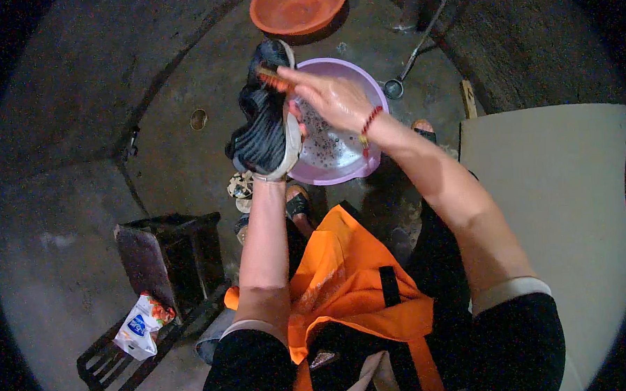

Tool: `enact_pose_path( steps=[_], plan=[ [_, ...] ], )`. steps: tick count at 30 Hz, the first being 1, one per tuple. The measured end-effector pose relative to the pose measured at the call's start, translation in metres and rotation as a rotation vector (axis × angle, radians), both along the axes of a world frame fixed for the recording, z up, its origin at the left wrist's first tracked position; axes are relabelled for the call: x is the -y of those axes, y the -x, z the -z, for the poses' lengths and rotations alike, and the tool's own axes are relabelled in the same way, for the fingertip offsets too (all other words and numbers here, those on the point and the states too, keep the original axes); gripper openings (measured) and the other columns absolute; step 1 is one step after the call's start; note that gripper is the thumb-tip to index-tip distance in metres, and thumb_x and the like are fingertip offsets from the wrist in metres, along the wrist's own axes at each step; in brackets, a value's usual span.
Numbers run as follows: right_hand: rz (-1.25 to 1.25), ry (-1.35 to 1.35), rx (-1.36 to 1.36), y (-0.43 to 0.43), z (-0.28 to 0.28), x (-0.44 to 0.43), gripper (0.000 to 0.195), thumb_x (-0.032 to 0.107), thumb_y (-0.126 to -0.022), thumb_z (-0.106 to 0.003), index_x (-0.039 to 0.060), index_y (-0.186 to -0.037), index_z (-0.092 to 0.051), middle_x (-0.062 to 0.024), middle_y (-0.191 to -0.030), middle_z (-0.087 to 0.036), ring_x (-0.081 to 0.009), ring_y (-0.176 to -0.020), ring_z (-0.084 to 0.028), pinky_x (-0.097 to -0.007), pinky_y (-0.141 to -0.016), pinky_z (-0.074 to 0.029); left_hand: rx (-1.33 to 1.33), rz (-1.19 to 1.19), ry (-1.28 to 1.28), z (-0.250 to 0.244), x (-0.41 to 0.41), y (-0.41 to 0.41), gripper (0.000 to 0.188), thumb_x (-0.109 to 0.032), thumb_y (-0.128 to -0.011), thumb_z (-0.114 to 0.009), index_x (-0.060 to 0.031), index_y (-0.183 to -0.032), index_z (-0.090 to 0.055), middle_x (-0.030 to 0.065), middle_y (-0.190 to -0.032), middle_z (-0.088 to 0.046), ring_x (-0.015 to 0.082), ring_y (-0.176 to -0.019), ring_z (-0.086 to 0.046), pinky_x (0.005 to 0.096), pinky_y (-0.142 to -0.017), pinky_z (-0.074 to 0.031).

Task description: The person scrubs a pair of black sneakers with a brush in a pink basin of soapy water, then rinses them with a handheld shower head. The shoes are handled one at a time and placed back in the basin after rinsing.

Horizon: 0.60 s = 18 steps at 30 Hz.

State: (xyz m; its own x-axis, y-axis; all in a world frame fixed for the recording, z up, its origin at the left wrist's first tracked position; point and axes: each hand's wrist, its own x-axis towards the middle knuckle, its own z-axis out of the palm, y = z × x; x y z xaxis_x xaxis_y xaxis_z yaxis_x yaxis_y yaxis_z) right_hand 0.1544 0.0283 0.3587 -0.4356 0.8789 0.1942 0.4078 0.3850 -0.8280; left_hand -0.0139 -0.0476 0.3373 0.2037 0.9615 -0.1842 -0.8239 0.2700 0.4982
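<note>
A black shoe with a pale sole [268, 137] is raised over the left side of a lilac plastic basin [379, 88]. My left hand [297, 117] grips it from beneath; only some fingertips show past the sole's edge, the rest hidden behind the shoe. In my right hand [335, 97] is a scrubbing brush [275, 81] with orange-red bristles, pressed against the shoe's upper near the toe or middle. That hand looks wet and wears a red beaded bracelet [372, 118]. Sudsy water [326, 142] lies in the basin, partly covered by my right hand.
An orange basin [299, 10] stands farther off. A long-handled dipper [394, 88] rests right of the lilac basin. At left, a dark wooden chair [169, 254] carries a printed plastic packet [143, 328], beside a metal bucket [214, 336]. A pale panel [543, 185] fills the right side.
</note>
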Motion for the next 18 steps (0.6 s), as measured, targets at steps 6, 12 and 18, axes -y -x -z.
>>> enact_pose_path(
  steps=[6,12,18],
  plan=[
    [0.161,0.056,0.145,-0.016,0.007,-0.042,0.041,0.035,-0.095,-0.038,0.0281,-0.135,-0.042,-0.0083,-0.122,-0.058,-0.0314,-0.102,-0.059,-0.0392,-0.085,-0.047,0.562,0.11,0.177,-0.009,0.009,-0.011,0.056,-0.035,-0.084,-0.051,-0.0088,-0.133,-0.043,0.0175,-0.121,-0.052,0.0323,-0.109,-0.052,0.058,-0.087,-0.042],
    [-0.218,0.365,-0.164,0.01,-0.023,0.014,0.041,0.024,-0.096,-0.04,0.0199,-0.137,-0.043,-0.0079,-0.088,-0.064,-0.0176,-0.076,-0.061,-0.0287,-0.075,-0.047,0.64,0.042,0.106,0.014,-0.006,0.017,0.051,-0.036,-0.09,-0.049,-0.0114,-0.134,-0.042,0.013,-0.122,-0.053,0.0303,-0.112,-0.051,0.0541,-0.091,-0.04],
    [-0.185,0.148,0.078,0.009,-0.025,0.009,0.039,0.026,-0.096,-0.042,0.0288,-0.134,-0.045,-0.005,-0.076,-0.065,-0.0232,-0.077,-0.065,-0.0349,-0.066,-0.05,-0.386,0.049,-0.112,0.009,-0.003,0.014,0.043,-0.031,-0.091,-0.048,-0.0027,-0.124,-0.048,0.0174,-0.111,-0.058,0.0313,-0.098,-0.058,0.0456,-0.08,-0.05]
  ],
)
